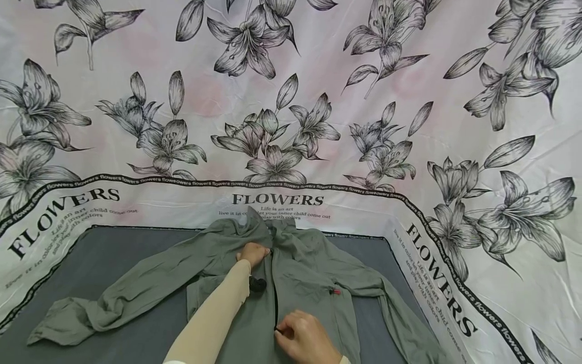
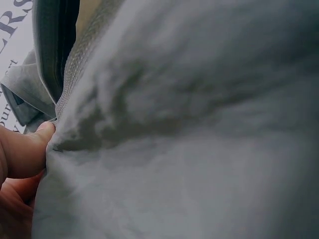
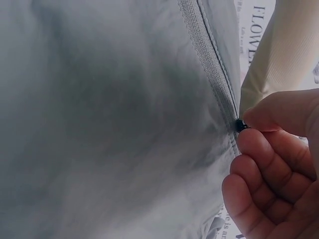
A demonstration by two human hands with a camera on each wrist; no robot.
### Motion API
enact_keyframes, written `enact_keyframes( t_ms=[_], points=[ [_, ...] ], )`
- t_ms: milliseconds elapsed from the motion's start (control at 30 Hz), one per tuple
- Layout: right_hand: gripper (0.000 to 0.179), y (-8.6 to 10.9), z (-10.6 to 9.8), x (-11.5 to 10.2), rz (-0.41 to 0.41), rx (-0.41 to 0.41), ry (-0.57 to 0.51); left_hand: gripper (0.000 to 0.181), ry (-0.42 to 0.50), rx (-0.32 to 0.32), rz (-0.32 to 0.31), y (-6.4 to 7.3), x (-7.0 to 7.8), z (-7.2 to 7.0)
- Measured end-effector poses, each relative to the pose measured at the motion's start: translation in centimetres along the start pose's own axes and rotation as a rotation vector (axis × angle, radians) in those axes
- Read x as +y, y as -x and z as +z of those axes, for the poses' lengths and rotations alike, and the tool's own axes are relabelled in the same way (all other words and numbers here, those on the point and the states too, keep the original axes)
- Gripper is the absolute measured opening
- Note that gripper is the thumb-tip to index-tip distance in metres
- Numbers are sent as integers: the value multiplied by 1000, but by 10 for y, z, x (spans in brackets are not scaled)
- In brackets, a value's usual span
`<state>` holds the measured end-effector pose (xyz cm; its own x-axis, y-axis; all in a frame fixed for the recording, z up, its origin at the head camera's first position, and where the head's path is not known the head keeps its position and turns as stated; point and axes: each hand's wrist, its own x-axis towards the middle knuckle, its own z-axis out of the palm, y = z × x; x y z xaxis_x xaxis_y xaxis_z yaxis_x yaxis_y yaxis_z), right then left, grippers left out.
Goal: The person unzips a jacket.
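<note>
A grey-green zip jacket [image 1: 241, 308] lies spread out with its collar at the far end and both sleeves out to the sides. Up near the collar my left hand [image 1: 253, 254] pinches the front edge beside the zipper [image 1: 275, 290]. In the left wrist view the thumb [image 2: 30, 152] presses the cloth right by the zipper tape [image 2: 82, 57]. Lower down, my right hand [image 1: 303, 333] holds the small dark zipper pull [image 3: 241, 125] between thumb and forefinger, its other fingers curled. Zipper teeth run up from the pull in the right wrist view.
Under the jacket is a dark grey surface [image 1: 150, 247] with a black lettered border. White cloth [image 1: 318, 172] printed with lilies and "FLOWERS" rises behind and at the sides. A small red tag [image 1: 335, 291] shows on the jacket's right front. Something black [image 1: 258, 285] sits by my left wrist.
</note>
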<state>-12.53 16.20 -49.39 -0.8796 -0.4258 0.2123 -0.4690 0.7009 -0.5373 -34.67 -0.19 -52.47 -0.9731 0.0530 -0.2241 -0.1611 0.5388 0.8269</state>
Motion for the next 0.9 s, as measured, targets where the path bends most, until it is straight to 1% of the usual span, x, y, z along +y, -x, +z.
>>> enact_keyframes(
  t_ms=[100, 167, 200, 267, 300, 367, 400, 433, 467, 500, 533, 567, 600, 633, 667, 700, 767, 833, 900],
  points=[
    [7, -1, -2, 1, 10, -3, -19, 53, 12, -13, -4, -2, 0, 0],
    [7, -1, -3, 1, 33, -9, -36, 51, -4, -29, 11, -2, 0, 0],
    [7, -1, -3, 1, 44, -15, -44, 50, -39, -31, 55, -1, -3, 0],
    [7, 0, -3, 1, 62, -25, -56, 40, -98, -38, 114, 4, -6, -1],
    [7, 0, -3, 1, 71, -34, -62, 32, -128, -30, 151, 9, -8, -1],
    [6, 2, -3, 1, 78, -46, -70, 15, -201, 25, 248, 20, -14, 1],
    [6, 3, -3, 1, 78, -49, -73, 12, -231, 52, 304, 29, -16, 1],
    [6, 4, -2, 1, 73, -51, -74, 14, -244, 72, 335, 38, -17, -1],
    [6, 4, -1, 2, 67, -49, -72, 16, -268, 96, 397, 49, -19, -2],
    [6, 4, 0, 2, 57, -45, -71, 15, -286, 107, 462, 62, -22, -4],
    [6, 4, 0, 3, 44, -39, -67, 12, -307, 99, 522, 75, -24, -6],
    [6, 5, 1, 3, 32, -33, -62, 8, -314, 58, 582, 88, -26, -9],
    [6, 5, 1, 3, 24, -32, -63, 4, -309, 0, 635, 102, -28, -12],
    [6, 4, 1, 3, 17, -29, -60, 3, -304, -67, 672, 114, -30, -14],
    [7, 4, 1, 3, 16, -26, -58, 4, -292, -147, 697, 125, -32, -16],
    [7, 4, 1, 3, 15, -27, -54, 6, -274, -228, 702, 134, -34, -17],
    [7, 3, 1, 3, 19, -25, -43, 10, -244, -364, 709, 144, -39, -18],
    [7, 2, 2, 3, 23, -23, -29, 13, -236, -453, 709, 148, -43, -18],
    [7, 1, 5, 4, 23, -23, -23, 16, -204, -535, 709, 146, -48, -19]
  ],
)
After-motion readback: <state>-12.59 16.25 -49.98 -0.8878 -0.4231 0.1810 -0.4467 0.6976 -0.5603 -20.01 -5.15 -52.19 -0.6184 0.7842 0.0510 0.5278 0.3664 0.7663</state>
